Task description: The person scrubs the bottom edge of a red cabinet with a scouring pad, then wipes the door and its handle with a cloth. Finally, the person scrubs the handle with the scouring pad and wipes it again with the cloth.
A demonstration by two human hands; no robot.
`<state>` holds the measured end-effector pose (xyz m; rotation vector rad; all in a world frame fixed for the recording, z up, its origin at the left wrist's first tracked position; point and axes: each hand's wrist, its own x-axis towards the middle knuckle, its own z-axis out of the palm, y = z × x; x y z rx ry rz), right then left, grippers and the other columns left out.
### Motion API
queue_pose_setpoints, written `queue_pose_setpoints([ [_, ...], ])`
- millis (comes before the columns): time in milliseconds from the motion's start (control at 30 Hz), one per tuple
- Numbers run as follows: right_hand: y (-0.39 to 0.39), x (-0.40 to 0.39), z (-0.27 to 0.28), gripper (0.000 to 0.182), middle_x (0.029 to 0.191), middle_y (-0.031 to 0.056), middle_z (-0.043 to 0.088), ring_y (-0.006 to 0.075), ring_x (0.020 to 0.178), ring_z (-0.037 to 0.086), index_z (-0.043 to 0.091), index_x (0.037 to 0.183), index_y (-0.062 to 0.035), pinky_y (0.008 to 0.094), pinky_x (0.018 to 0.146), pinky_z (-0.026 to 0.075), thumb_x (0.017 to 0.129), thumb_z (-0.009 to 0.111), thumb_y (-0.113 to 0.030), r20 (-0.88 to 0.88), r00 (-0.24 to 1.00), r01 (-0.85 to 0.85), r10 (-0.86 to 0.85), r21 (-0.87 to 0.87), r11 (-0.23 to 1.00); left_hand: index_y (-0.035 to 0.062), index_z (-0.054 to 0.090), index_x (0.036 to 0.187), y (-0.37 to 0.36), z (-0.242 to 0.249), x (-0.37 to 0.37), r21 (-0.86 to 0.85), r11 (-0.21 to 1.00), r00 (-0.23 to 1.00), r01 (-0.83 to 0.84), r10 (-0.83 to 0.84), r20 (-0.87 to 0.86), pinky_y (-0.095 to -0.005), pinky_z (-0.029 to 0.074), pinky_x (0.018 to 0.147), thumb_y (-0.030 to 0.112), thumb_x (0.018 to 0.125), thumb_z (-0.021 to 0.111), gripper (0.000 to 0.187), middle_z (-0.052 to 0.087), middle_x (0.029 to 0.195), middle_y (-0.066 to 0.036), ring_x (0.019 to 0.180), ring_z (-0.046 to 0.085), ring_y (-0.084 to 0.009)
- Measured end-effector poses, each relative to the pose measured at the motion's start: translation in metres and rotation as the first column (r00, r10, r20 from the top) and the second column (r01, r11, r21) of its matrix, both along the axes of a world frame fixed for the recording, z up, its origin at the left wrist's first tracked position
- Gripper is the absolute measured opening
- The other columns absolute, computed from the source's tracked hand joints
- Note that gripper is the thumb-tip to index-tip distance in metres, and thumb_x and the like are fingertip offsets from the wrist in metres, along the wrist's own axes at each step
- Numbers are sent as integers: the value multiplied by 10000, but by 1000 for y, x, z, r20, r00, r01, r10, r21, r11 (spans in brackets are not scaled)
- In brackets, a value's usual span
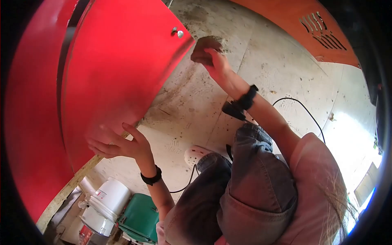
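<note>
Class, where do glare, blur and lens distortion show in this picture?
Head view: glare whitens the pale floor at right; head view: the bare left hand looks slightly blurred near the glossy red panel; head view: a black curved border suggests wide-angle distortion.

The bare right arm (271,118) stretches far forward, the black-banded right wrist (241,92) fairly straight and the bare right hand (219,67) closed in a grip, right thumb (212,54) uppermost. The bare left arm (161,196) bends forward; past the black-banded left wrist (147,164), the bare left hand (128,147) opens, its slightly blurred fingers (105,148) loosely spread, left thumb (130,130) standing apart
</note>
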<state>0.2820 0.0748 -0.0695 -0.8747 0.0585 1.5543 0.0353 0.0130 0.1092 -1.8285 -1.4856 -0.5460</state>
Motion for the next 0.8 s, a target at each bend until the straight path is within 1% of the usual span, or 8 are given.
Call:
queue_pose_setpoints([
  [133,40,-34,-8,178,875,180,613,316,748,613,510,968,32,354,635,502,815,445,-31,35,995,100,-96,-147,984,124,335,1349,12,-3,-5,-119,993,999,-12,16,39,-628,113,973,329,865,482,546,41,1435,-237,1297,4,-476],
  [233,48,-56,17,148,819,117,608,248,729,603,537,917,21,316,604,488,780,484,0,208,957,227,-204,-97,969,135,382,1328,19,-8,-5,-160,981,994,-110,111,1,-645,107,966,403,870,439,534,12,1441,-229,1294,-33,-485],
  [333,35,-81,27,182,777,71,587,167,717,573,553,929,10,275,596,465,751,516,28,526,830,236,-188,-25,971,153,435,1299,21,-9,-6,-156,981,993,-114,116,7,-657,101,957,436,861,436,521,15,1443,-221,1291,-39,-491],
  [367,23,-84,32,361,992,139,604,218,896,568,530,1101,-8,332,755,436,739,534,0,554,829,106,-77,-21,994,160,435,1299,21,-9,-6,-155,981,993,-118,121,9,-659,98,956,438,859,439,521,14,1444,-221,1291,-41,-492],
  [467,-7,-109,58,392,1124,117,558,184,1036,525,515,1158,-12,296,855,415,771,500,51,656,693,97,-299,326,940,178,435,1300,22,-11,-7,-148,982,993,-119,122,9,-665,90,953,441,854,444,518,12,1444,-220,1290,-49,-495],
  [567,-7,-109,58,564,1310,205,393,298,1201,416,397,1296,-64,327,952,351,758,551,12,868,372,-61,-328,376,925,188,433,1302,23,-12,-9,-149,981,992,-125,125,-5,-671,86,948,438,853,446,513,13,1444,-221,1288,-56,-497],
  [667,6,-100,38,554,1340,192,352,326,1230,359,418,1277,-58,347,964,347,745,553,15,857,368,-18,-359,393,919,188,434,1301,21,-8,-6,-178,971,988,-157,157,-14,-675,82,944,433,851,452,513,13,1444,-222,1287,-61,-498],
  [800,29,-87,2,503,1310,178,395,346,1159,431,453,1256,-89,351,899,405,766,533,-10,895,318,185,-313,265,946,186,435,1300,22,-9,-8,-173,974,989,-144,138,-43,-683,75,937,430,845,468,518,14,1443,-225,1287,-57,-500],
])
